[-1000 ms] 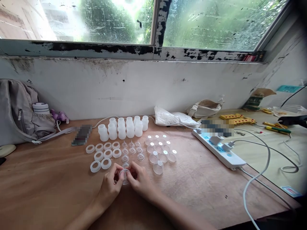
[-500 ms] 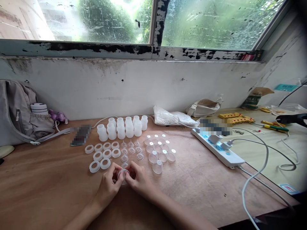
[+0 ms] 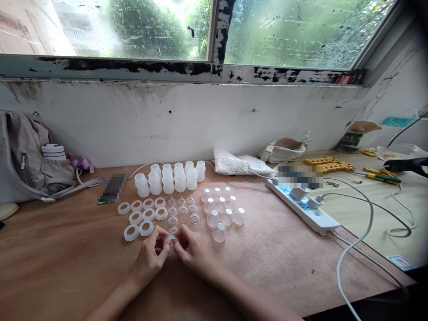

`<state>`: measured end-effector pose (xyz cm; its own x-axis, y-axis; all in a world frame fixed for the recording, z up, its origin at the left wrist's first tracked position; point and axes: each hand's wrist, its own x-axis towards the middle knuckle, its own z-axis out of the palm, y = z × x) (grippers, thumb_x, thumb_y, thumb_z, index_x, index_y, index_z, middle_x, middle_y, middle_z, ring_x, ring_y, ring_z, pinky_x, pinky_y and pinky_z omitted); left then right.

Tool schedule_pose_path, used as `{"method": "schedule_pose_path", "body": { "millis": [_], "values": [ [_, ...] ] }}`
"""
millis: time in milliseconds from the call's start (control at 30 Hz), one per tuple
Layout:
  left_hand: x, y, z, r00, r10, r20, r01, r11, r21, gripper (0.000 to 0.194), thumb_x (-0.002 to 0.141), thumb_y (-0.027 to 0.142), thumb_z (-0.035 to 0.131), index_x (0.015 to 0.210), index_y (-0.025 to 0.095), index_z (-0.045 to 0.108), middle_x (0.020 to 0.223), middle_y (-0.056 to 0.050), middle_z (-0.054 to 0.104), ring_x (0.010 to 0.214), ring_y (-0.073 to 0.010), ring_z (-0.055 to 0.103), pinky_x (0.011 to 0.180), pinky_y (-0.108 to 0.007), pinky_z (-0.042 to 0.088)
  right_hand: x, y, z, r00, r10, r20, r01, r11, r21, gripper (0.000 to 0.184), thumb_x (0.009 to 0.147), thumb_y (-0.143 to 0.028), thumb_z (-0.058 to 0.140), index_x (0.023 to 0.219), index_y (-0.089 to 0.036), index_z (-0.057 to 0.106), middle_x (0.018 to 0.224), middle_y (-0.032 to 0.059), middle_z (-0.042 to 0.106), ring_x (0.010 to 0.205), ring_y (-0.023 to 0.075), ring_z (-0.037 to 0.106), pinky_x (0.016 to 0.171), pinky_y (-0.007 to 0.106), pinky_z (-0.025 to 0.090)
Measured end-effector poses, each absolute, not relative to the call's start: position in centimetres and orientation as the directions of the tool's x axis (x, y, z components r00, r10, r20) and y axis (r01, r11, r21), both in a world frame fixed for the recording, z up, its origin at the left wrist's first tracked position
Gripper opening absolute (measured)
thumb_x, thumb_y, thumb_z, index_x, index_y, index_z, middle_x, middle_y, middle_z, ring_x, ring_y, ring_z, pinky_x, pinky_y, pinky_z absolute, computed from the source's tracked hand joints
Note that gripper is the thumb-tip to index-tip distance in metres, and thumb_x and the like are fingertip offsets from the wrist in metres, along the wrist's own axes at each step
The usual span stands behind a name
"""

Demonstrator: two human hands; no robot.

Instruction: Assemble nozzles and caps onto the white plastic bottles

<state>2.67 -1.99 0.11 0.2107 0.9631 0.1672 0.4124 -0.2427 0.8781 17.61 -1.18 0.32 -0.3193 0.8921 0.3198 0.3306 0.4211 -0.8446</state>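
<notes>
A translucent whitish plastic ring [image 3: 170, 237] is held up at a tilt, low over the reddish-brown wooden tabletop [image 3: 267, 272], between the person's two bare hands. The left hand [image 3: 154, 250] pinches it at its left side and the right hand [image 3: 189, 246] at its right, both with thumb and fingers closed on the rim and the two thumbs near each other. A clear round edge shows just below the ring; whether it belongs to the same piece cannot be told. Just beyond the grip, a group of clear pointed plastic pieces [image 3: 173, 220] with round flanges stands on the wood, the nearest partly hidden by the fingers. Left of these and near the left hand lie loose frosted white plastic rings [image 3: 129, 237] in uneven rows. Beyond and to the right of the right hand are clear plastic domes [image 3: 219, 234] with whitish round tops. Farther from the grip, past the rings and pointed pieces, frosted white waisted bottles [image 3: 180, 181] stand upright in a close cluster. Well to the right of the grip lies a long white power strip [image 3: 323, 223] with plugs in it, and far to the left rests a grey fabric backpack [image 3: 20, 156].
</notes>
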Motion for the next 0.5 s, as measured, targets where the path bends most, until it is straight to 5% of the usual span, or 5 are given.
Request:
{"method": "schedule_pose_path", "body": {
  "millis": [500],
  "values": [
    [2.78,-2.29,0.39,0.194,0.952,0.236,0.537,-0.304,0.787,0.018,0.081,0.029,0.043,0.096,0.021,0.045,0.077,-0.001,0.057,0.065,-0.0136,0.059,0.050,-0.020,0.046,17.54,-1.23,0.57,-0.261,0.904,0.338,0.330,0.413,-0.849,0.008,0.074,-0.015,0.044,0.080,-0.020,0.044,0.060,-0.0036,0.051,0.049,0.0090,0.046,0.047,0.019,0.035]
  ]
}}
